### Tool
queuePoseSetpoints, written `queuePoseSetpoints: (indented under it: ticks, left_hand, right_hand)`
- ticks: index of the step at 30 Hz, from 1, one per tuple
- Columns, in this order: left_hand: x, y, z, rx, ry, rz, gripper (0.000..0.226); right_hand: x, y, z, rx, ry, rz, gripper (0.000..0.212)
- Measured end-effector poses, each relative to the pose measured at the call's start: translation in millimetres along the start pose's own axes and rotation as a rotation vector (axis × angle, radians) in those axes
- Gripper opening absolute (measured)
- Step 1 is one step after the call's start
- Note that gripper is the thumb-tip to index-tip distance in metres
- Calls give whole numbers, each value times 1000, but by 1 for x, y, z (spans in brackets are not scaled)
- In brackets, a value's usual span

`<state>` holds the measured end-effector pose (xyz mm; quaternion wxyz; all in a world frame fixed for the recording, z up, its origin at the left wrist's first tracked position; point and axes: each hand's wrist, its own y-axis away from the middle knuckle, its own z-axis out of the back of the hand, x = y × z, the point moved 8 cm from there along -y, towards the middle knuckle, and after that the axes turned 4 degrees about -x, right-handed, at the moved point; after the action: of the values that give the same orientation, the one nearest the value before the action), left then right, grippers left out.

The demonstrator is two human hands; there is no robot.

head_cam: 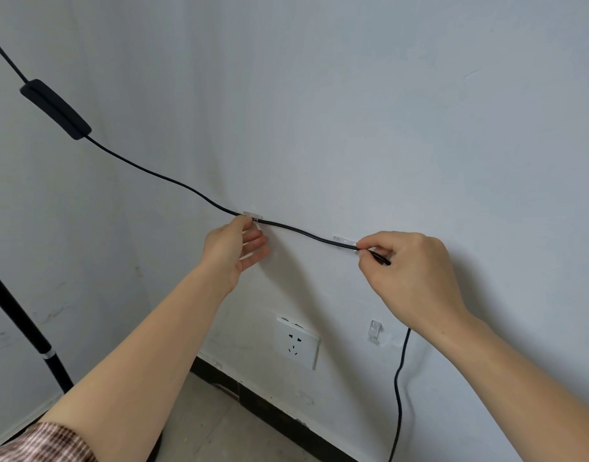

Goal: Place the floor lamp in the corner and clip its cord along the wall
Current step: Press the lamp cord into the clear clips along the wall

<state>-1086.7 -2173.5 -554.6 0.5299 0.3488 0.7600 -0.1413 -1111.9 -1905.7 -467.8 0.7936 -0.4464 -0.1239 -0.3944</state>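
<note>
A black lamp cord [160, 176] with an inline switch [55, 109] runs down from the upper left along the white wall. It passes a clear clip [253, 215] and a second clear clip [344, 242]. My left hand [235, 250] touches the cord at the first clip with its fingertips, fingers spread. My right hand [409, 275] pinches the cord just right of the second clip. Below that hand the cord hangs down to the floor. The black lamp pole [23, 325] stands at the left edge.
A third clear clip [374, 330] is stuck on the wall lower down, with no cord in it. A white wall socket [296, 341] sits below the cord. A dark skirting board [270, 406] meets the tiled floor [206, 425].
</note>
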Motion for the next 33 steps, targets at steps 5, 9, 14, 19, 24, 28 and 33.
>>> queuePoseSetpoints:
  ticks: [5,9,14,19,24,28,33]
  left_hand:
    - [10,18,-12,85,-73,76,20]
    - [25,43,-48,311,-267,120,29]
    - [32,58,-76,426,-229,95,17]
    - [34,62,-78,444,-73,146,15]
    - [38,65,-78,434,-26,172,11]
    - [40,64,-76,398,-69,155,14]
    - [42,64,-76,372,-88,175,17]
  right_hand:
    - [4,-2,2,-14,33,13,20]
    - [3,-4,2,-15,47,10,19]
    - [2,-6,1,2,69,9,18]
    - [2,-9,0,13,59,-4,17]
    - [0,-7,-4,43,70,-8,17]
    - [-2,-9,-6,47,73,-12,18]
    - [6,-12,-6,46,144,29,19]
